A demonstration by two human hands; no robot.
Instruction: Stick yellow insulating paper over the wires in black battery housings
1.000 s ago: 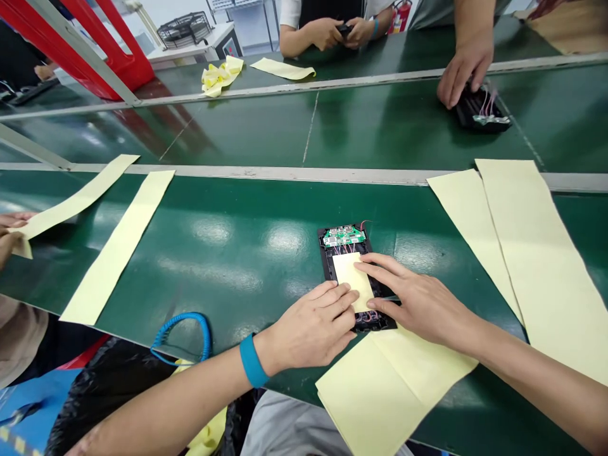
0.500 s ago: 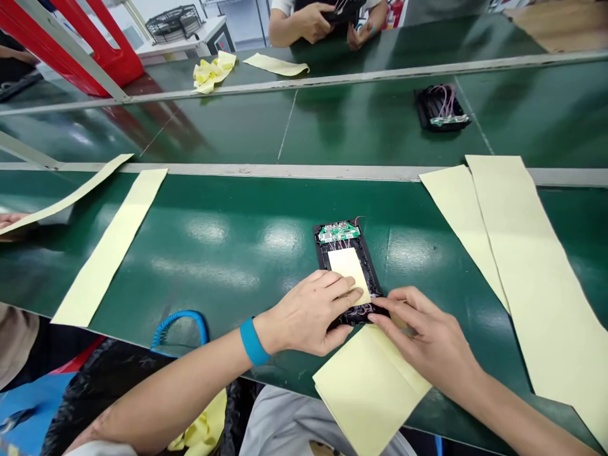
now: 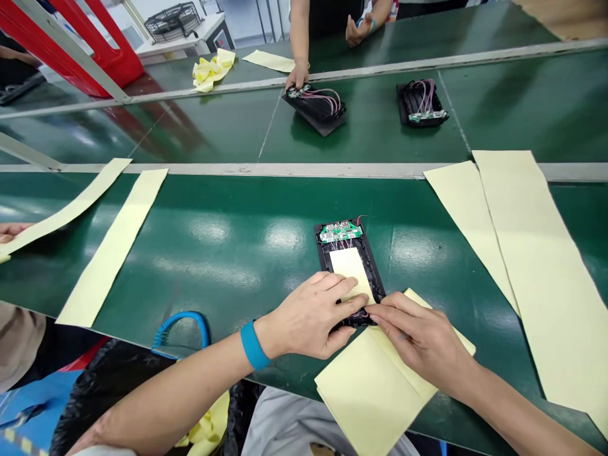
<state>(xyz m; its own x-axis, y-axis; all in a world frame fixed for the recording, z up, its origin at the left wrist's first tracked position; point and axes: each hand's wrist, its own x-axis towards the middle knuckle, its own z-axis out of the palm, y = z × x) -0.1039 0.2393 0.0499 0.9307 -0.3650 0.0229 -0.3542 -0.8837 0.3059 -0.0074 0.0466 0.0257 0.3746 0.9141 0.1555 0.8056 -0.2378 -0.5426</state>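
Note:
A black plastic casing [image 3: 373, 269] with a green circuit board [image 3: 340, 232] at its far end lies before me, tilted a little. A pale yellow rectangle [image 3: 349, 263] covers its middle. My left hand [image 3: 316, 311] grips the casing, fingers over the yellow rectangle and thumb at the near left edge. At the casing's near right corner, beside thin wires, my right hand [image 3: 418, 332] has its fingertips pinched together. What they hold is too small to make out. Folded yellow sheets [image 3: 375, 386] lie under and beside my right hand, over the table's edge.
Long yellow strips lie at right [image 3: 536, 272] and left [image 3: 114, 247]; a neighbour's hand [image 3: 14, 231] touches another strip. Beyond the metal rail, a co-worker's hand [image 3: 297, 75] touches a wired black casing [image 3: 323, 117], near a second casing [image 3: 422, 104]. A blue coiled cord [image 3: 183, 323] hangs by the edge.
The co-worker opposite has set a wired casing on the middle strip. The other casing there has shifted left. My right fingertips have drawn closer together, while my left hand has hardly moved.

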